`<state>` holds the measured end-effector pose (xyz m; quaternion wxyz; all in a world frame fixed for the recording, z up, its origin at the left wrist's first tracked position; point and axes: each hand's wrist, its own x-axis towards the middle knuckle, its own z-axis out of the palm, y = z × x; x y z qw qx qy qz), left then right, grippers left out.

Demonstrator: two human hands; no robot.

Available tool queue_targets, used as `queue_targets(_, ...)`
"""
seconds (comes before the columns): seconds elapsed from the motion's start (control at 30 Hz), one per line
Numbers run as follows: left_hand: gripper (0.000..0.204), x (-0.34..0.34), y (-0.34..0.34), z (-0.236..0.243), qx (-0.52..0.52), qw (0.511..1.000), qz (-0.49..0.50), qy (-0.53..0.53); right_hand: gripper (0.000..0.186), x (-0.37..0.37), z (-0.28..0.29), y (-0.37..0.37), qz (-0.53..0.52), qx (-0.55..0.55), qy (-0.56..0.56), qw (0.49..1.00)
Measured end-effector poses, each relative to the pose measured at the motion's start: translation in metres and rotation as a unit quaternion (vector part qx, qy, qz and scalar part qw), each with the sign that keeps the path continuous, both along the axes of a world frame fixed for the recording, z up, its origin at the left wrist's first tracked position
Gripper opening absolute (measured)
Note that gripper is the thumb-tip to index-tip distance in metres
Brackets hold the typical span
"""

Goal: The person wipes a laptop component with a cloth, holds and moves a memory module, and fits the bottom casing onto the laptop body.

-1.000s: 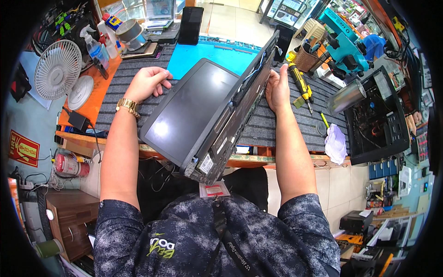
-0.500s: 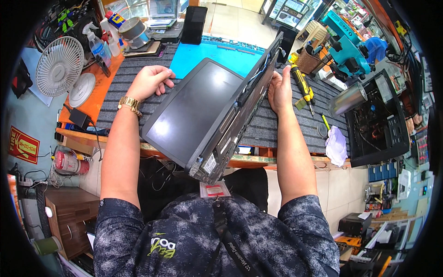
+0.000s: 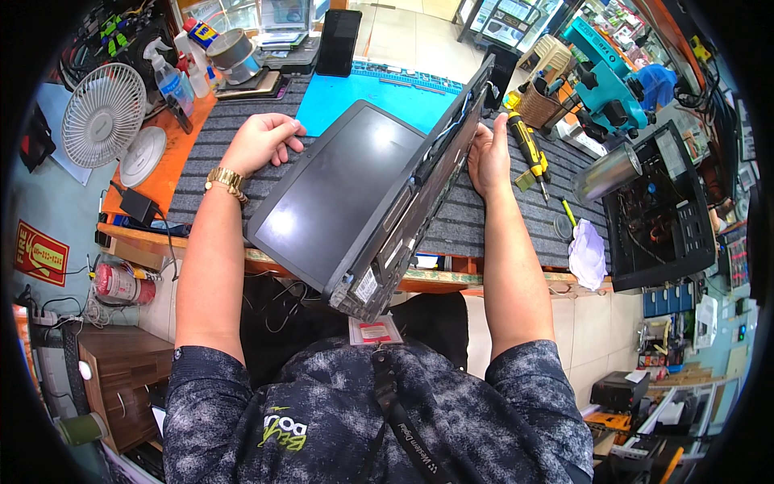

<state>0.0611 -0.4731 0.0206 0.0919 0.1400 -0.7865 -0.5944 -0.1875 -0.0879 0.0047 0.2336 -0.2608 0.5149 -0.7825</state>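
Observation:
An opened black laptop (image 3: 347,181) rests at the near edge of the bench. Its dark screen half lies back, and its base half (image 3: 431,189) stands steeply tilted, with the underside toward the right. My right hand (image 3: 490,157) is against that underside, thumb pointing up and fingers bent, partly hidden by the base. My left hand (image 3: 264,143), wearing a gold watch on its wrist, hovers by the screen's left edge. Its fingers are curled and the thumb presses toward the index finger; anything between them is too small to make out.
A blue work mat (image 3: 330,101) lies on the striped grey mat (image 3: 218,145). Right of my hand are a yellow-black screwdriver (image 3: 528,149), a crumpled white cloth (image 3: 588,254) and an open computer case (image 3: 661,210). A white fan (image 3: 105,117) and spray bottle (image 3: 168,77) stand left.

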Motion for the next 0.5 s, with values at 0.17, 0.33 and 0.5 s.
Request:
queue_targets(0.17,0.031,-0.0006,-0.0003,-0.0007,-0.001,1.0,0.001,-0.001,0.095,-0.0054,-0.0038,0.0025,0.008,0.001,-0.006,1.0)
queue_targets(0.33,0.031,-0.0007,-0.0022,-0.0025,0.004,1.0,0.0,0.002,0.095,-0.0062,-0.0036,0.0016,0.017,0.001,-0.005,1.0)
queue_targets(0.5,0.032,-0.0004,-0.0021,-0.0025,0.005,1.0,0.0,0.003,0.094,-0.0054,-0.0034,0.001,0.007,-0.001,-0.007,1.0)
